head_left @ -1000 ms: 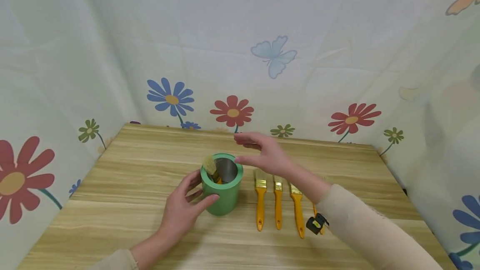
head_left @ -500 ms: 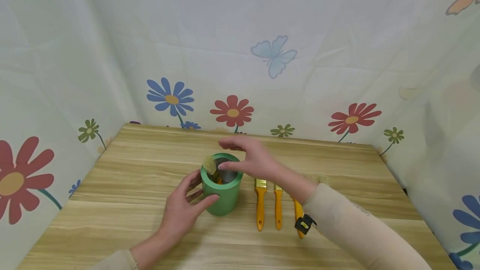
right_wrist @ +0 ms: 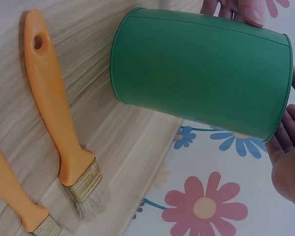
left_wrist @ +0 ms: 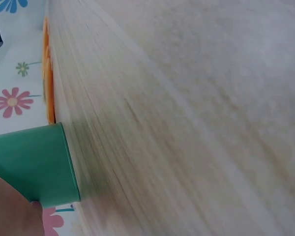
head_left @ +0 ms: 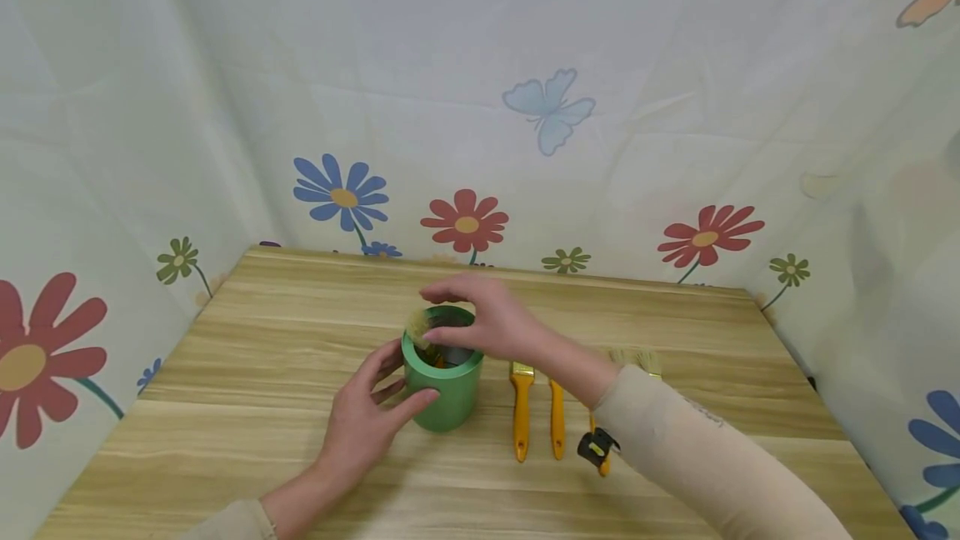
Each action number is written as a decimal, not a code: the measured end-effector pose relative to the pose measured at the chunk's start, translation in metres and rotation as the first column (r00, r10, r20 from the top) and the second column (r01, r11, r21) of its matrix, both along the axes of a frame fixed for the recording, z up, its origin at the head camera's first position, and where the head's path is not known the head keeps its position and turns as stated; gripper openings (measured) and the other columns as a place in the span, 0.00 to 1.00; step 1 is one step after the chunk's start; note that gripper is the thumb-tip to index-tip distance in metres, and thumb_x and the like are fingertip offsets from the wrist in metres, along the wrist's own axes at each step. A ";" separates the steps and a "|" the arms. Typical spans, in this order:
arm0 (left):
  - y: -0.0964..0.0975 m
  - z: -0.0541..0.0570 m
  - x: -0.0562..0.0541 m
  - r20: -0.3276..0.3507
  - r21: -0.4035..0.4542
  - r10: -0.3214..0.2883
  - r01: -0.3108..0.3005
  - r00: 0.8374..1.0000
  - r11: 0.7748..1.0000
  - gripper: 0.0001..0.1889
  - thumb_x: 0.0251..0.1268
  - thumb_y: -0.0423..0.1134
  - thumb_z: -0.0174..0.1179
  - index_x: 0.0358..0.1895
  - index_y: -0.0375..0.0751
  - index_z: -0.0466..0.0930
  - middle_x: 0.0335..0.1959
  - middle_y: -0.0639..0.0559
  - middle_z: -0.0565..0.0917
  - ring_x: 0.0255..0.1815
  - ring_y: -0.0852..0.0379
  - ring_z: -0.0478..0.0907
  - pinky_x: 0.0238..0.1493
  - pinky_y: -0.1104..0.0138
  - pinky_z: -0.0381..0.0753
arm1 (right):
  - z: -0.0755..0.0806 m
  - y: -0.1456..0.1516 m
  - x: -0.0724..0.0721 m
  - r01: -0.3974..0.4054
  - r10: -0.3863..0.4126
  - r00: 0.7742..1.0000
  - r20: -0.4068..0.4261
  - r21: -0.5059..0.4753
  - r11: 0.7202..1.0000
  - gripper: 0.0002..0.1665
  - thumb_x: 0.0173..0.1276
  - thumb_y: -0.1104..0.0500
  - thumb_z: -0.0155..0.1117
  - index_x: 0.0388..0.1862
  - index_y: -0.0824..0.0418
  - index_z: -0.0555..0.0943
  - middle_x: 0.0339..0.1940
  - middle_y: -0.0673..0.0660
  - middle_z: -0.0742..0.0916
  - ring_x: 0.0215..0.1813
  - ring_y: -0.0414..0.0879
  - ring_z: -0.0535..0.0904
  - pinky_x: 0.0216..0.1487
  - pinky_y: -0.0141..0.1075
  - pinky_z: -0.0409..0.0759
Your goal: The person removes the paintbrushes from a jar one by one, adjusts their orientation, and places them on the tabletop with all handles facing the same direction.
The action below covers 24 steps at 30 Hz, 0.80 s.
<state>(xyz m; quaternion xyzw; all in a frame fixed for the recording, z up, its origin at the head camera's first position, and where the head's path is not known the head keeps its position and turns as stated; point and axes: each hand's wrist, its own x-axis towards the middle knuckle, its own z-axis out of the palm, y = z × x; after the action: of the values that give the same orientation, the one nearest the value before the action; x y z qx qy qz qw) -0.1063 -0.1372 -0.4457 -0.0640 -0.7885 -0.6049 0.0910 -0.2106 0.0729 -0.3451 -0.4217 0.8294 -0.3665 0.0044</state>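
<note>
A green metal can [head_left: 444, 401] stands on the wooden table in the head view. My left hand [head_left: 362, 419] holds it from the left, thumb across the front and fingers around the side. One paintbrush [head_left: 417, 326] stands inside, pale bristles up and leaning on the left rim; its handle is hidden. Over the can's opening is my right hand [head_left: 497, 322], fingers stretched above the far rim. Its thumb tip is right at the brush's bristles, with a wide gap between thumb and fingers. The right wrist view shows the can [right_wrist: 201, 69] side-on.
Right of the can lie several paintbrushes with orange handles, among them a near one [head_left: 521, 415] and a second one [head_left: 557, 423]. My right forearm covers part of the others. A flowered cloth [head_left: 375, 107] hangs behind the table [head_left: 300, 340].
My right hand has moved left from the can's right rim to over its opening, its thumb reaching the brush's bristles. My left hand and the can have stayed in place.
</note>
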 end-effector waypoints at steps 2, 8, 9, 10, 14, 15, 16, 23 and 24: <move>0.000 0.001 0.000 -0.005 0.007 0.002 -0.002 1.000 1.000 0.39 0.58 0.45 0.83 0.74 0.50 0.75 0.70 0.52 0.81 0.73 0.47 0.78 0.65 0.60 0.87 | 0.001 -0.002 0.000 0.002 -0.002 1.000 -0.011 0.016 1.000 0.33 0.67 0.53 0.82 0.69 0.58 0.83 0.64 0.54 0.88 0.65 0.46 0.85 0.71 0.46 0.85; 0.001 0.002 0.002 -0.009 0.008 0.008 -0.008 1.000 1.000 0.39 0.58 0.44 0.82 0.73 0.50 0.76 0.70 0.51 0.81 0.72 0.46 0.78 0.65 0.59 0.88 | 0.001 -0.008 0.001 0.016 -0.014 0.999 -0.047 0.048 0.999 0.32 0.66 0.52 0.83 0.67 0.58 0.84 0.62 0.54 0.89 0.64 0.44 0.85 0.71 0.45 0.84; 0.001 0.002 0.002 -0.009 0.007 0.008 -0.008 1.000 1.000 0.39 0.59 0.44 0.82 0.73 0.50 0.76 0.70 0.51 0.81 0.72 0.46 0.78 0.65 0.59 0.88 | 0.001 -0.008 0.001 0.016 -0.013 0.999 -0.050 0.049 0.999 0.32 0.67 0.53 0.83 0.67 0.58 0.84 0.62 0.54 0.89 0.64 0.45 0.85 0.71 0.44 0.84; 0.001 0.002 0.002 -0.009 0.005 0.007 -0.007 1.000 1.000 0.39 0.59 0.44 0.82 0.73 0.50 0.76 0.70 0.51 0.81 0.72 0.46 0.78 0.65 0.59 0.88 | 0.001 -0.009 0.001 0.017 -0.014 0.998 -0.055 0.050 0.999 0.31 0.67 0.53 0.83 0.67 0.58 0.85 0.61 0.54 0.90 0.63 0.44 0.85 0.71 0.44 0.84; 0.001 0.002 0.001 -0.004 -0.007 0.002 -0.002 1.000 1.000 0.39 0.59 0.45 0.82 0.74 0.50 0.75 0.70 0.52 0.81 0.72 0.47 0.78 0.64 0.60 0.88 | 0.001 -0.012 0.001 0.009 -0.005 0.996 -0.084 0.046 0.999 0.28 0.67 0.55 0.82 0.64 0.58 0.86 0.59 0.54 0.90 0.62 0.44 0.86 0.70 0.39 0.84; 0.000 0.002 0.001 -0.001 -0.010 0.002 -0.002 1.000 1.000 0.39 0.59 0.45 0.82 0.74 0.51 0.75 0.70 0.52 0.81 0.72 0.47 0.78 0.64 0.60 0.88 | 0.000 -0.012 0.001 0.005 -0.002 0.996 -0.091 0.041 0.999 0.27 0.67 0.56 0.82 0.64 0.58 0.86 0.58 0.54 0.91 0.61 0.44 0.86 0.70 0.38 0.84; 0.000 0.002 0.000 0.002 -0.013 0.000 0.000 1.000 1.000 0.39 0.59 0.45 0.82 0.74 0.52 0.75 0.70 0.53 0.81 0.72 0.48 0.78 0.64 0.60 0.88 | 0.000 -0.012 0.001 0.005 -0.001 0.995 -0.100 0.038 0.999 0.26 0.68 0.56 0.82 0.63 0.58 0.86 0.57 0.54 0.91 0.60 0.44 0.86 0.69 0.37 0.84; 0.000 0.002 0.000 0.007 -0.020 0.000 0.001 1.000 1.000 0.40 0.59 0.46 0.82 0.74 0.51 0.74 0.71 0.54 0.80 0.73 0.48 0.77 0.64 0.61 0.88 | -0.002 -0.014 -0.001 -0.004 0.006 0.988 -0.152 0.014 1.000 0.21 0.69 0.58 0.81 0.58 0.58 0.87 0.53 0.51 0.91 0.55 0.42 0.86 0.64 0.32 0.85; 0.000 0.002 0.000 0.007 -0.020 0.000 0.000 1.000 1.000 0.40 0.59 0.46 0.82 0.74 0.51 0.74 0.71 0.54 0.80 0.73 0.48 0.77 0.64 0.61 0.88 | -0.002 -0.015 -0.002 -0.008 0.010 0.987 -0.160 0.012 1.000 0.20 0.69 0.58 0.80 0.58 0.58 0.88 0.52 0.50 0.91 0.55 0.42 0.86 0.64 0.31 0.85</move>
<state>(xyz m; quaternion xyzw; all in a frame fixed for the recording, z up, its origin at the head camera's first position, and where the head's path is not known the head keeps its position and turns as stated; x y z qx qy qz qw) -0.1065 -0.1369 -0.4438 -0.0626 -0.7948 -0.5973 0.0876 -0.2121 0.0581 -0.3474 -0.4535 0.8271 -0.3268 -0.0581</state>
